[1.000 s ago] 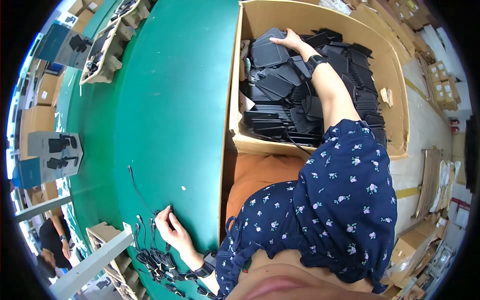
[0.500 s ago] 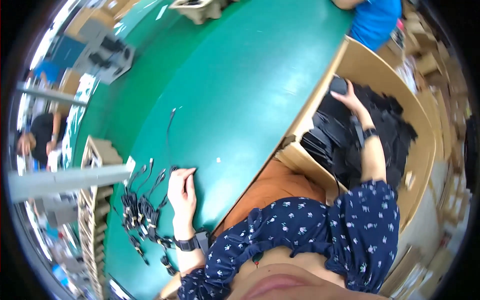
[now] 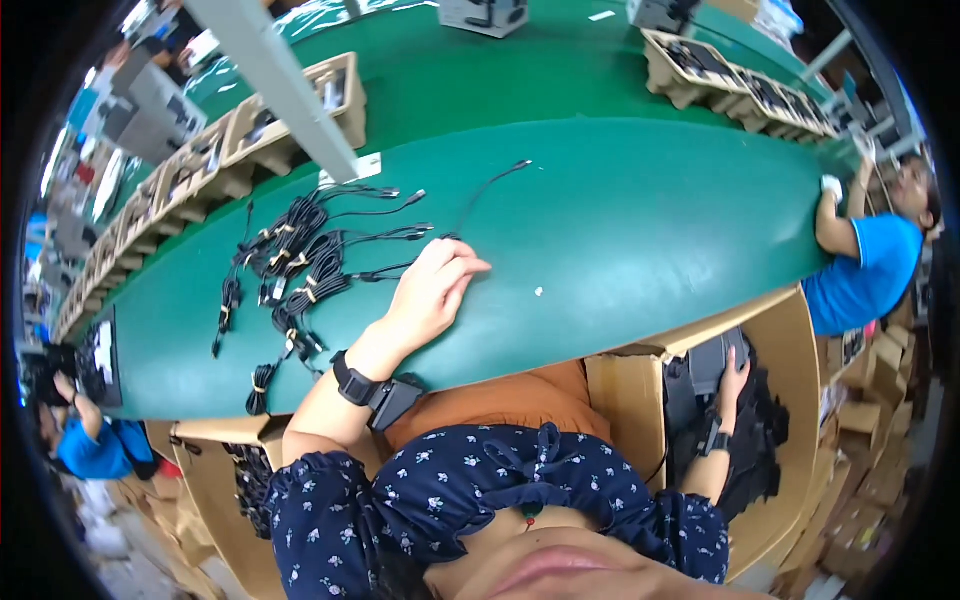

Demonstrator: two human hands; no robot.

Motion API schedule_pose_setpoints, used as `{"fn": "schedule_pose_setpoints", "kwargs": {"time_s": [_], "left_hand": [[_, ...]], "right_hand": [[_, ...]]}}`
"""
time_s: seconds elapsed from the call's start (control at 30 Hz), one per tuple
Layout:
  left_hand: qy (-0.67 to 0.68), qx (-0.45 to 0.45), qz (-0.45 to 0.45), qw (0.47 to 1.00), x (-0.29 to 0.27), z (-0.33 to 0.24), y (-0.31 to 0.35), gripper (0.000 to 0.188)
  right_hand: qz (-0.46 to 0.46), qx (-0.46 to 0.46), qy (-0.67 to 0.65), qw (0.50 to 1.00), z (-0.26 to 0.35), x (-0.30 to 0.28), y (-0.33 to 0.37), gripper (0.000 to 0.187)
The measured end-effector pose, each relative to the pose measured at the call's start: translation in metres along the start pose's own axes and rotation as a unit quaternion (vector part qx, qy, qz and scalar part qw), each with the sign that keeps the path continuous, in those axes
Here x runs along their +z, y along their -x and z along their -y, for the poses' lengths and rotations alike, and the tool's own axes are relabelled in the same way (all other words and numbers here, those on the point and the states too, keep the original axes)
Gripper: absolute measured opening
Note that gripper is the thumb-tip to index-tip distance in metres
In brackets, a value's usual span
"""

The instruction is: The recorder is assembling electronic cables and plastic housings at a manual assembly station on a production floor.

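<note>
Nearest the wearer, at about five o'clock in the head view, the right hand reaches down into a cardboard box beside the desk. Its fingers close over the top of a dark grey flat part, which stands among a stack of similar black parts filling the box. A dark band sits on that wrist.

At the centre of the view the left hand lies palm down on the green desk, with a black wrist device strapped behind it. Its fingers are stretched out flat and close together, holding nothing, their tips just touching the near end of a loose black cable that runs off toward one o'clock. From the fingers, at nine to ten o'clock, a heap of bundled black cables spreads over the desk, its nearest strands just beside the knuckles.

Farther off, moulded pulp trays line the far desk edge at ten o'clock, and more trays sit at one o'clock. A person in a blue shirt leans on the desk at three o'clock.
</note>
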State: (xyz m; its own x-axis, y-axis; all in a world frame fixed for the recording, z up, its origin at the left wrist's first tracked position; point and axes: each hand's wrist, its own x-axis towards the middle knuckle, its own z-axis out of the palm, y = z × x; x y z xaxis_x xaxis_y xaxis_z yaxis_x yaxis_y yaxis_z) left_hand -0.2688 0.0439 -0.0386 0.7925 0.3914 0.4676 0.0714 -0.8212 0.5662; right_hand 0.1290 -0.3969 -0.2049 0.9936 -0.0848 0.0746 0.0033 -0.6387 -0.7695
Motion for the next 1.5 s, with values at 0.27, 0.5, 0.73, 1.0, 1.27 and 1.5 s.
{"fn": "schedule_pose_setpoints", "kwargs": {"time_s": [0.27, 0.5, 0.73, 1.0, 1.27, 1.5], "left_hand": [[-0.175, -0.045, -0.011, 0.983, -0.014, 0.006, 0.009, 0.047], [-0.28, -0.14, 0.064, 0.948, -0.038, 0.013, 0.022, 0.041], [-0.275, -0.145, 0.05, 0.949, -0.038, 0.026, 0.025, 0.026], [-0.292, -0.147, -0.025, 0.945, -0.028, 0.04, 0.026, 0.024], [-0.275, -0.147, -0.014, 0.95, -0.021, 0.038, 0.022, 0.04], [-0.288, -0.118, -0.018, 0.95, -0.013, 0.029, 0.026, 0.049]], "right_hand": [[0.114, 0.158, -0.264, 0.945, -0.006, -0.036, 0.016, 0.062], [0.067, 0.187, -0.383, 0.902, 0.097, -0.066, 0.027, 0.055], [0.188, 0.04, -0.492, 0.849, 0.184, -0.047, 0.003, 0.051], [0.415, -0.12, -0.302, 0.85, 0.338, 0.091, 0.072, 0.057], [0.449, -0.305, -0.129, 0.83, 0.38, 0.194, 0.176, 0.065], [0.28, -0.433, 0.062, 0.855, 0.387, 0.176, 0.205, 0.065]]}}
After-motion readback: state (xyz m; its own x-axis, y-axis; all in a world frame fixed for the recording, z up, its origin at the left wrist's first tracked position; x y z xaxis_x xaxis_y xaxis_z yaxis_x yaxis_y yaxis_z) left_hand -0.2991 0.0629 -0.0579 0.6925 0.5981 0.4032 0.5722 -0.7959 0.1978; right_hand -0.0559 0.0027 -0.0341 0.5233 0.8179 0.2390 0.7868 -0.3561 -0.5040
